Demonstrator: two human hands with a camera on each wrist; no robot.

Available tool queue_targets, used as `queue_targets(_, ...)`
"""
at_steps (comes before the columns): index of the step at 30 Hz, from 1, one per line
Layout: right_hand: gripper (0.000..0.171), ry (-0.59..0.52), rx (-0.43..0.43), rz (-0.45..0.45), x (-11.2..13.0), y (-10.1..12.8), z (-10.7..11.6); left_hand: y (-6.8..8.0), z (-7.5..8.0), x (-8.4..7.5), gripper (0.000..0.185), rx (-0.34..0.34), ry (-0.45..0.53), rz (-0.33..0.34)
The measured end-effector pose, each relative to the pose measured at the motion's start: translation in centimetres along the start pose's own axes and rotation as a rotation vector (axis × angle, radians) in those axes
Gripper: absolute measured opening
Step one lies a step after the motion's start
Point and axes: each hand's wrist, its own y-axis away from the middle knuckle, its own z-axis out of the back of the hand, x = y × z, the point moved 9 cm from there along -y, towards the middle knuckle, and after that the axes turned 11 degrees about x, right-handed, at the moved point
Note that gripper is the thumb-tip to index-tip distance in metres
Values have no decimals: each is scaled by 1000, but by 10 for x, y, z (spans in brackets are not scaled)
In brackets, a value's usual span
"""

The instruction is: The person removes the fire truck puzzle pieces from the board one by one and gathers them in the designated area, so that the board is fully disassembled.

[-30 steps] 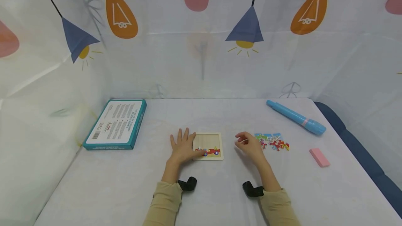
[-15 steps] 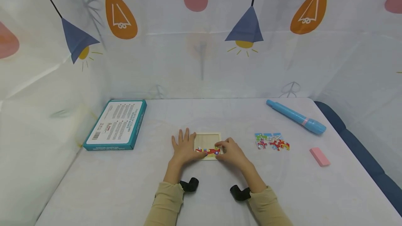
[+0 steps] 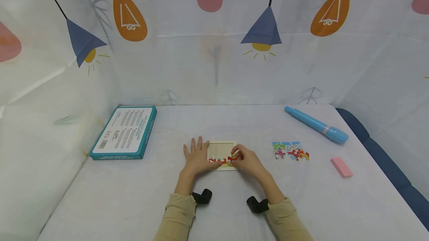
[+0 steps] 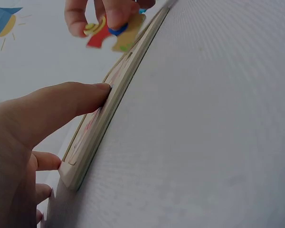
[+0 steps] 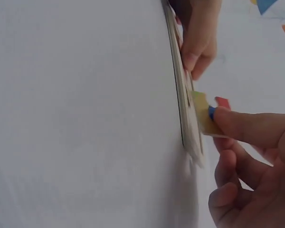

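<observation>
A shallow wooden puzzle tray lies on the table, with red car pieces along its lower part. My left hand spreads at the tray's left side, its thumb pressing over the lower edge, as the left wrist view also shows. Over the tray's lower right corner, my right hand pinches a puzzle piece between thumb and fingers. That puzzle piece is red, tan and yellow with a blue spot. In the right wrist view the puzzle piece is tilted above the tray's rim.
Several loose puzzle pieces lie together to the right of the tray. Farther right are a pink block and a long light-blue tube. A teal-edged box lies at the back left.
My right hand has moved left from near the loose pieces to the tray's lower right corner, and now lifts a piece there. The left hand stays nearly in place.
</observation>
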Motion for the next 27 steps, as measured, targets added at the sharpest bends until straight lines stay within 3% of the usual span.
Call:
queue_targets(13, 30, -173, -20, -131, -54, 36, 58, 1, 0, 1, 93, 13, 22, -1)
queue_targets(20, 34, -123, -74, -171, -79, 65, 92, 2, 2, 0, 92, -4, 21, -14)
queue_targets(27, 39, -97, -112, -341, -115, 92, 118, 2, 1, 0, 93, -7, 28, -16)
